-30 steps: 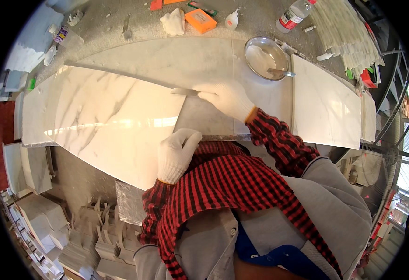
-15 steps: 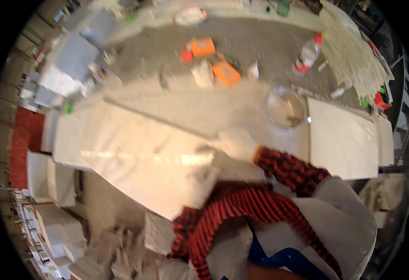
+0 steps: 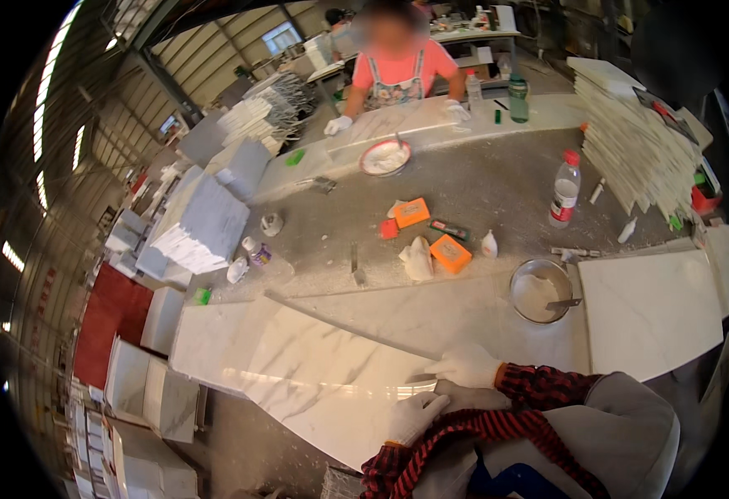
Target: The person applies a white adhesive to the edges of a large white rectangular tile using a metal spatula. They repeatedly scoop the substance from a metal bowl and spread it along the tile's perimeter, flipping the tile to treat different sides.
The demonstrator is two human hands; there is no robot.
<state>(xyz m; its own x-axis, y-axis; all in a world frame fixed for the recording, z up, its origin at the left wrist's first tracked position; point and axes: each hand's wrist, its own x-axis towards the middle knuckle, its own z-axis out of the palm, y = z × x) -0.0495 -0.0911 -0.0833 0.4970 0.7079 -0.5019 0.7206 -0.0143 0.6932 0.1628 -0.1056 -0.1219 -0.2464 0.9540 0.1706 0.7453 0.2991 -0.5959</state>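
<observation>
Veined slab (image 3: 331, 366) lies left of the bowl (image 3: 539, 293). My left hand (image 3: 414, 417), curled, and right hand (image 3: 469, 366) meet its bowl-side end; can't tell if either pinches. Work there seems unfinished.

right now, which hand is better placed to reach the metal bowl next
Probably the right hand: it sits nearer the metal bowl. The left hand lies lower in the picture and farther off, at the marbled slab.

Two near hands (image 3: 467, 367), two bowls (image 3: 539, 264), two orange boxes (image 3: 451, 254) show.
</observation>
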